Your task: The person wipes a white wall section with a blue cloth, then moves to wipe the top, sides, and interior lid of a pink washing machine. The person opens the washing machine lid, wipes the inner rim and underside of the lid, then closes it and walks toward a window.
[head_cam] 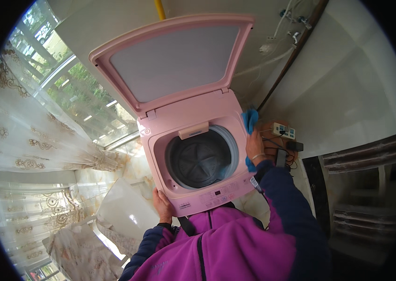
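Observation:
A pink top-loading washing machine [198,100] stands before me with its lid [173,59] raised and leaning back. Inside, the grey drum [199,161] shows a star-shaped pulsator at the bottom. My left hand [162,206] grips the machine's front left corner, thumb near the top edge and the other fingers partly hidden down the side. Against the right side wall, my right hand [255,145] holds a blue cloth [250,119]. The cloth sticks out above and below that hand. Along the front edge runs the control panel [218,193], which bears writing and a small dark display.
Right of the machine, a power strip [284,130], black adapters [294,146] and loose cables lie on a brown stool-like surface. Taps [294,35] and a white hose are on the wall. A sheer curtain [36,133] hangs at left, near a glossy white panel [127,207].

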`<move>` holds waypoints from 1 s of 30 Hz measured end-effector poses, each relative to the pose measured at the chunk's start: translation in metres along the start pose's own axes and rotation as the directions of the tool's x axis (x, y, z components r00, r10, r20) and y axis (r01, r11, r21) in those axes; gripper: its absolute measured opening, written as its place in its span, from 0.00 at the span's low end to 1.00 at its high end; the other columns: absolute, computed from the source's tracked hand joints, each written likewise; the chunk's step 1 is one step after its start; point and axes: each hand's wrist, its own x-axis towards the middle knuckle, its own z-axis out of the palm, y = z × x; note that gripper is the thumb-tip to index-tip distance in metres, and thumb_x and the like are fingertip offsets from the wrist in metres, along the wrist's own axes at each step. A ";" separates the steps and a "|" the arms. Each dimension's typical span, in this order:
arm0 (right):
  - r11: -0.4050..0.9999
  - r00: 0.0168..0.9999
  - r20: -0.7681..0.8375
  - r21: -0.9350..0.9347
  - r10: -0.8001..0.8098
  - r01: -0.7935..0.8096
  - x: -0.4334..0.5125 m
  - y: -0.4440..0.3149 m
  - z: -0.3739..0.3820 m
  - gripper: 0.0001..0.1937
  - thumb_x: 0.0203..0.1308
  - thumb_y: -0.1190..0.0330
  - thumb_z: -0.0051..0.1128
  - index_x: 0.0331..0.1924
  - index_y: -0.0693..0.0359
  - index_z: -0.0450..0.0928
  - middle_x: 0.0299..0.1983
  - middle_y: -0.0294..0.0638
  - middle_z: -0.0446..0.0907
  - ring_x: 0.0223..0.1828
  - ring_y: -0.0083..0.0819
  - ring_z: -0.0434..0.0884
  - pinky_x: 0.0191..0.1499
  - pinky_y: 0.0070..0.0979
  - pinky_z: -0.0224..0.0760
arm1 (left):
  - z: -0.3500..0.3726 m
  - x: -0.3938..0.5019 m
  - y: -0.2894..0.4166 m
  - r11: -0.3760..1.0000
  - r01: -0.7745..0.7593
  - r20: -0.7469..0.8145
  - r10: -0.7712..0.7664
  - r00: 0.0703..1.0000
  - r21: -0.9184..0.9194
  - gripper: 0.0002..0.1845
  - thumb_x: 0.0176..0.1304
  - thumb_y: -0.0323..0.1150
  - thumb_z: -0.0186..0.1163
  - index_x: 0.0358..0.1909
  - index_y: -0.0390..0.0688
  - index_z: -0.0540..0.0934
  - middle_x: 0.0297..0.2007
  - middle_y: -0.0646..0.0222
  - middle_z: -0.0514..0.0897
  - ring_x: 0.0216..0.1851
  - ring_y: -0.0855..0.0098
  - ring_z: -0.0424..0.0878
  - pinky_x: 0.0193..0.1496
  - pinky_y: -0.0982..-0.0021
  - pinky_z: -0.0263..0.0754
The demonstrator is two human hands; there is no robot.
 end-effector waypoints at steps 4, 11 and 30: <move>0.992 0.994 0.036 -0.073 0.101 -0.098 -0.091 0.021 -0.022 0.26 0.67 0.63 0.46 0.65 0.68 0.58 0.52 0.62 0.69 0.52 0.59 0.71 0.55 0.47 0.66 | 0.000 0.001 -0.008 0.999 -0.042 0.011 0.042 0.999 -0.003 0.20 0.75 0.41 0.40 0.52 0.35 0.72 0.43 0.53 0.79 0.45 0.57 0.78 0.51 0.65 0.70; 0.908 0.908 -0.027 0.034 0.419 -0.418 -0.170 0.036 -0.020 0.18 0.68 0.58 0.44 0.43 0.69 0.66 0.35 0.64 0.78 0.38 0.63 0.77 0.41 0.52 0.71 | 0.001 0.005 -0.013 0.986 -0.159 0.031 0.158 0.987 0.038 0.21 0.75 0.44 0.38 0.49 0.34 0.71 0.41 0.51 0.77 0.43 0.54 0.76 0.50 0.63 0.69; 0.970 0.980 0.052 0.139 0.192 -0.198 -0.179 -0.009 -0.085 0.18 0.54 0.61 0.63 0.43 0.62 0.71 0.36 0.57 0.78 0.39 0.58 0.78 0.41 0.47 0.72 | -0.003 0.014 -0.026 0.976 -0.210 0.101 0.203 0.974 0.063 0.20 0.74 0.41 0.39 0.47 0.33 0.71 0.40 0.49 0.76 0.42 0.50 0.74 0.49 0.60 0.68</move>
